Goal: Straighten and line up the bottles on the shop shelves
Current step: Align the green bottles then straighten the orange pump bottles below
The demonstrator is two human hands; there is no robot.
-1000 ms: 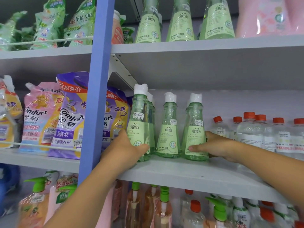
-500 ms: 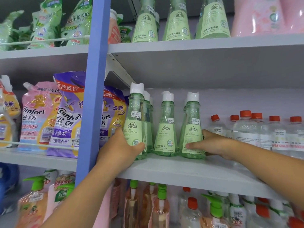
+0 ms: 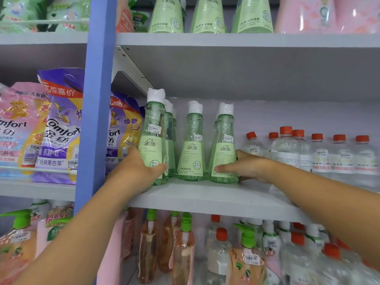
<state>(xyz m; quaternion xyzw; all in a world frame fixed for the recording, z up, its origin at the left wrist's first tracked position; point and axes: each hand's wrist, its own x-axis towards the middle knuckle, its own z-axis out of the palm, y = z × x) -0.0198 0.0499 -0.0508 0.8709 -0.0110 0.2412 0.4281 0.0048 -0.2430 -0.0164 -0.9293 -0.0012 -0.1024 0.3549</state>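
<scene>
Three green cone-shaped laundry bottles with white caps stand in a front row on the grey middle shelf [image 3: 205, 197], with more of the same behind them. My left hand [image 3: 136, 171] grips the base of the left bottle [image 3: 153, 136], thumb across its label. The middle bottle [image 3: 191, 149] stands free between my hands. My right hand [image 3: 245, 167] holds the lower part of the right bottle [image 3: 224, 149], thumb over its front and fingers round its right side. All three stand upright.
Clear bottles with red caps [image 3: 320, 153] crowd the shelf just right of my right hand. A blue upright post [image 3: 92, 120] stands left of my left hand, with Comfort refill pouches [image 3: 59, 128] beyond it. Pump bottles [image 3: 185, 243] fill the shelf below, green bottles [image 3: 207, 15] the shelf above.
Both hands keep hold of the same two bottles. The view has drawn closer to the shelf and the bottles stand about where they were.
</scene>
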